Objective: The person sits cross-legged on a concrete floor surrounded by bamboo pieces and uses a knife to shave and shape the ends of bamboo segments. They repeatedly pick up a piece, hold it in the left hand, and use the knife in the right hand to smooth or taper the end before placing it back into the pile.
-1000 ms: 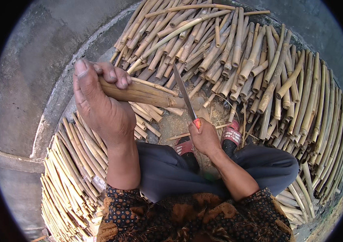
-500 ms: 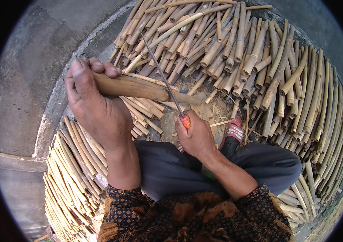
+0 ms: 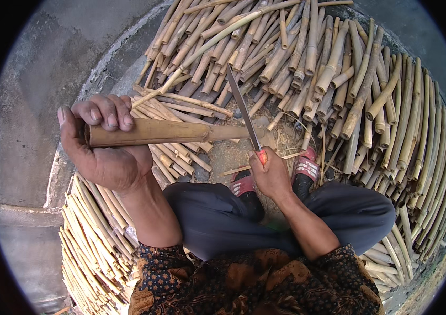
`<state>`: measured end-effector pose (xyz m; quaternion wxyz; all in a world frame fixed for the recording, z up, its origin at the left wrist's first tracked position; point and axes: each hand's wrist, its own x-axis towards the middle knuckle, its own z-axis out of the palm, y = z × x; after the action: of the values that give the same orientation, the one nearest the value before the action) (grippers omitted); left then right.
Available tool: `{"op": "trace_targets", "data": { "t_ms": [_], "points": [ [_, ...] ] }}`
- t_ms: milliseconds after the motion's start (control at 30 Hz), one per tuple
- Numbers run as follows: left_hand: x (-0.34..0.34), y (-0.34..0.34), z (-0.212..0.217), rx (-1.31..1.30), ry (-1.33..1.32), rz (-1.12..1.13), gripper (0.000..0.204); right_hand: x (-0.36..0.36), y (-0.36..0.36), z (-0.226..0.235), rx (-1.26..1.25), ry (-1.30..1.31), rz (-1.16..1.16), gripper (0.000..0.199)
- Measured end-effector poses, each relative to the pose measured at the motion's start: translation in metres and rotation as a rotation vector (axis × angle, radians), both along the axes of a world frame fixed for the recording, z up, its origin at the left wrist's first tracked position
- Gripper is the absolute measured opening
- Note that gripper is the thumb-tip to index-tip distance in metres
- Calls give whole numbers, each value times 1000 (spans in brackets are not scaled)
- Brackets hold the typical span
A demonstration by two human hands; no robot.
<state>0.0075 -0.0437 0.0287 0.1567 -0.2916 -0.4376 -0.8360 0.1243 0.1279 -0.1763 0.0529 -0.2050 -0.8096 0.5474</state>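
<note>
My left hand point(image 3: 110, 139) is wrapped round the thick near end of a bamboo pole point(image 3: 165, 131), fingers over the top and thumb by its cut end. The pole points to the right and away from me, its far end low over the ground. In my right hand point(image 3: 270, 173) is the red handle of a long-bladed knife point(image 3: 242, 105). Its narrow blade slants up and left, crossing the far part of the pole; whether it touches the bamboo I cannot tell.
A large heap of cut bamboo lengths point(image 3: 333, 73) curves from the far side round to the right. Thinner bamboo sticks point(image 3: 89, 236) lie stacked at my left. A grey concrete wall point(image 3: 39, 94) stands on the left. My feet in red sandals point(image 3: 306, 167) rest on the chip-strewn ground.
My left hand has shifted left and turned, bringing the pole nearly level across the view. The knife has moved right along the pole toward its far end, its blade showing broader.
</note>
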Motion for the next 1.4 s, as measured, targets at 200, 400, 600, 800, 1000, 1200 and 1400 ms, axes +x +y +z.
{"op": "trace_targets", "data": {
  "t_ms": [200, 400, 600, 800, 1000, 1200, 1400],
  "points": [
    [0, 5, 1, -9, -14, 73, 39, 0, -32, 66, -105, 385, 77, 23],
    [5, 4, 5, -48, 2, -48, 41, -5, -37, 64, -63, 202, 136, 23],
    [10, 10, 0, -59, -11, 102, 43, 5, -36, 49, -23, 409, 128, 26],
    [5, 4, 1, -48, 38, 30, 48, -2, -12, 34, -70, 57, -6, 28],
    [7, 7, -2, -21, 80, 53, 54, 16, -28, 57, -140, 499, 68, 27],
    [9, 7, -1, -20, 145, -104, 50, 1, -13, 56, -61, 84, 42, 28],
    [8, 5, -6, -41, 204, -183, 52, 20, -21, 68, -106, 470, 91, 28]
  ]
}}
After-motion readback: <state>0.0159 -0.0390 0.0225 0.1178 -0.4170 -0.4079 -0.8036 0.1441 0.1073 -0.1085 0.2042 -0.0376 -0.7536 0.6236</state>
